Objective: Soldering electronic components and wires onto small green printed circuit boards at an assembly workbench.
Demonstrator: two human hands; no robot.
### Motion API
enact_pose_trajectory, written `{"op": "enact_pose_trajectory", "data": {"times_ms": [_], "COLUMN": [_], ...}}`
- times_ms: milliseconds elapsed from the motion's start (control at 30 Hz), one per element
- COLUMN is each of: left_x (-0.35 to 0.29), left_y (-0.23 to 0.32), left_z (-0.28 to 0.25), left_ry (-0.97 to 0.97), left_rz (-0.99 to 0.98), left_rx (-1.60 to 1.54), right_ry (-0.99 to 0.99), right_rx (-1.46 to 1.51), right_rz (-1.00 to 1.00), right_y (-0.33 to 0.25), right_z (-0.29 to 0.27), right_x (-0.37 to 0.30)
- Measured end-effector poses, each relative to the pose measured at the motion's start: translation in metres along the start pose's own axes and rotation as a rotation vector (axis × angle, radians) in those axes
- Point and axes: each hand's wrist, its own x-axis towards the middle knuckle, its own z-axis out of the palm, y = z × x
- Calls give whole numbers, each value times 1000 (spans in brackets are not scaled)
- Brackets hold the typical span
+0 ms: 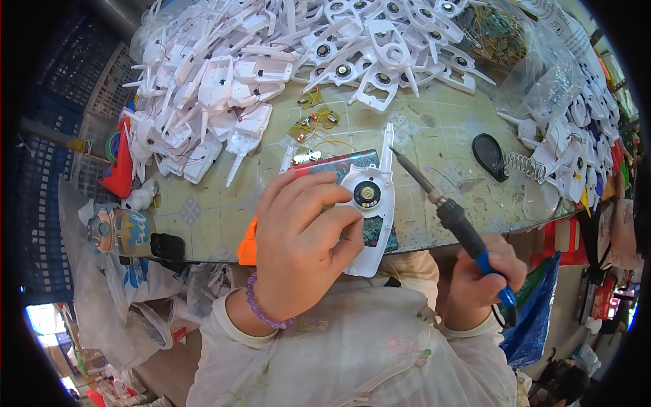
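My left hand [302,241] presses down on a white plastic shell [373,203] with a small round speaker in it, fingers spread over its left side. The shell lies on a dark, patterned pad [346,163] at the near edge of the table [203,210]. My right hand [485,278] grips a soldering iron [451,214] by its blue and black handle. The iron's tip points up and left, just right of the shell's long antenna part, not touching it. A purple bead bracelet sits on my left wrist.
Large heaps of white plastic shells [224,74] cover the far table, more at the right [583,115]. Small circuit boards with wires [312,122] lie behind the pad. A black soldering stand with a coil [502,159] stands at the right. Bags and a red object [122,163] are at the left.
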Motion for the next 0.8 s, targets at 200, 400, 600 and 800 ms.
{"op": "enact_pose_trajectory", "data": {"times_ms": [200,400,600,800], "left_x": [-3,-4,-5,-5], "left_y": [3,5,5,6], "left_z": [5,7,7,7], "left_ry": [-92,-64,-66,-81], "left_rz": [-58,-54,-42,-42], "left_rx": [99,139,143,151], "right_ry": [-153,-344,-381,-431], "right_rx": [48,27,29,24], "right_rz": [-111,-234,-214,-195], "right_y": [-7,-13,-14,-16], "right_z": [-26,-28,-27,-28], "right_x": [24,36,37,39]}}
